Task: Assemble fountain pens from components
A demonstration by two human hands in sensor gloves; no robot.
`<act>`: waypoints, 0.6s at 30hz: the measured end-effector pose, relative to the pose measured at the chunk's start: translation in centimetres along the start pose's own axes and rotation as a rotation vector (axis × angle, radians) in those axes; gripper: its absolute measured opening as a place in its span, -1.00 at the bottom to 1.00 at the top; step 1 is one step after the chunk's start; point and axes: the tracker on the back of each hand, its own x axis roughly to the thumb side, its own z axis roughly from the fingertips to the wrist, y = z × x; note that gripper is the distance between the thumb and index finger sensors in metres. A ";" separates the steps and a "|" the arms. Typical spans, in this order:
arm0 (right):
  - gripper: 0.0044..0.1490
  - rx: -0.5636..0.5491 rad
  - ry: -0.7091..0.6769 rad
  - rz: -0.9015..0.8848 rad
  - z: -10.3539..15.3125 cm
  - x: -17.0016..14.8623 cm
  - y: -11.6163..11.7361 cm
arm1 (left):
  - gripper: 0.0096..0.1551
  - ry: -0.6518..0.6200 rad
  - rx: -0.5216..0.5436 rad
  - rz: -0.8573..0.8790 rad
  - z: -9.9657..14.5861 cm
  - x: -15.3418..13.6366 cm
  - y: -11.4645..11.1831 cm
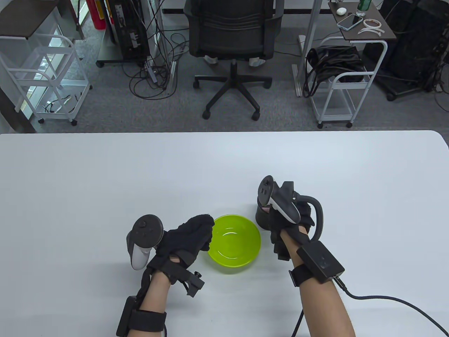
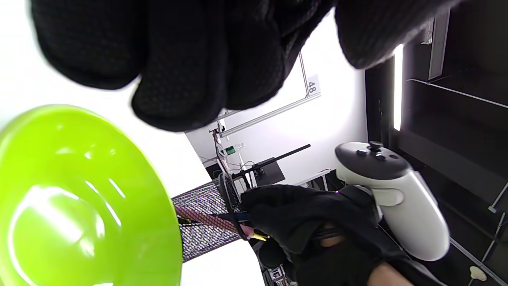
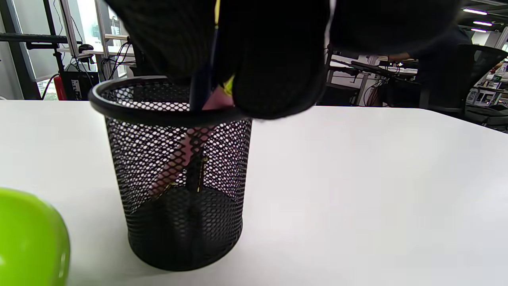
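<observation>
A black mesh pen holder (image 1: 261, 219) stands on the white table, right of an empty green bowl (image 1: 253, 230). My right hand (image 1: 272, 214) is over the holder and grips a dark blue pen (image 3: 200, 87) whose lower end is inside the holder (image 3: 178, 222). A pink pen (image 3: 180, 159) leans inside the holder, and it also shows in the left wrist view (image 2: 198, 216). My left hand (image 1: 201, 228) sits at the bowl's left rim with curled fingers (image 2: 190, 79) and holds nothing. The bowl (image 2: 79, 167) has nothing in it.
The table (image 1: 105, 182) stretches wide on all sides of the bowl and holder. A cable (image 1: 386, 300) runs from my right wrist to the table's right front edge. An office chair (image 1: 233, 31) and carts stand beyond the far edge.
</observation>
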 end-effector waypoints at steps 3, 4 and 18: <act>-0.49 0.009 0.008 0.001 -0.1 0.0 0.1 | -0.29 -0.003 -0.006 -0.016 0.0 0.2 -0.1; -0.49 0.009 0.010 -0.001 -0.2 -0.1 0.1 | -0.29 -0.002 -0.006 -0.021 0.0 0.2 -0.1; -0.32 0.006 -0.022 -0.030 1.1 -1.2 -1.6 | -0.29 0.031 -0.001 -0.043 0.1 0.1 -0.1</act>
